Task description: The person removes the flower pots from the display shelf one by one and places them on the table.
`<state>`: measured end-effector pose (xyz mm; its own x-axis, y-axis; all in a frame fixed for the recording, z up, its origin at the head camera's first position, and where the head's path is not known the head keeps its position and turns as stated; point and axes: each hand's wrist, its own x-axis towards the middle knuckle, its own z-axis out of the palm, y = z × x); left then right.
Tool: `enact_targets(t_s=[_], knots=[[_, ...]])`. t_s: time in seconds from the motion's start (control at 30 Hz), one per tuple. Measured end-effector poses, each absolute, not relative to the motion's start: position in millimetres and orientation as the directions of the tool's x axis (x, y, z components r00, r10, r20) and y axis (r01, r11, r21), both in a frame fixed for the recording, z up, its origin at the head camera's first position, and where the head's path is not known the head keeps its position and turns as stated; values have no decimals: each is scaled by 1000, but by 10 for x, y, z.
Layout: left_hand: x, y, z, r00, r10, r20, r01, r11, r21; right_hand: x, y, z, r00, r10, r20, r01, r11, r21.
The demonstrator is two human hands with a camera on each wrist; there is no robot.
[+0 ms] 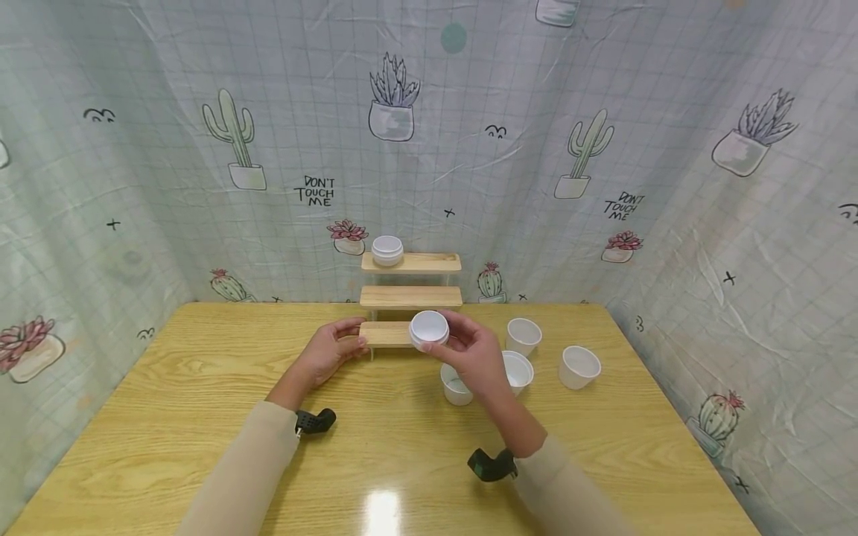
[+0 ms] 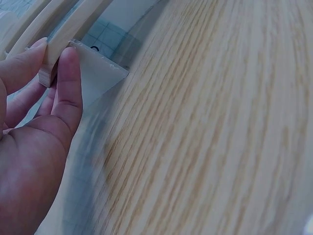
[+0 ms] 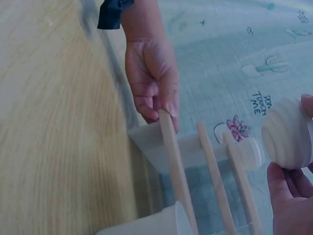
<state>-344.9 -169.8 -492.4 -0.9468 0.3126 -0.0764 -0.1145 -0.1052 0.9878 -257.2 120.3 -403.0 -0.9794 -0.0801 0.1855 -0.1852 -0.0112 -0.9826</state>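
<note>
A three-tier display stand with wooden boards stands by the curtain, clear panels at its sides. My left hand (image 1: 328, 348) pinches the left end of its lowest board (image 1: 385, 335); in the left wrist view thumb and fingers lie on either side of that wooden end (image 2: 48, 73). My right hand (image 1: 477, 359) holds a small white round tub (image 1: 429, 330) by its side, at the right end of the lowest board. The right wrist view shows the tub (image 3: 286, 132) off the boards, its wall stepped. A similar white tub (image 1: 387, 251) sits on the left of the top board.
Several white plastic cups stand right of the stand: one cup (image 1: 524, 335) at the back, another cup (image 1: 579, 367) farther right, a cup (image 1: 457, 387) partly behind my right hand. A patterned curtain (image 1: 302, 149) closes off the back and sides of the wooden table (image 1: 201, 372).
</note>
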Motion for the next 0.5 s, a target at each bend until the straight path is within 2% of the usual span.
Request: enact_targets(t_s=[0.5], knots=[[-3454,-1691,-4924,-949,304,-82,-120,-107,987,-2850,1315,-3956,-973,-42,227,-228,35,-973]])
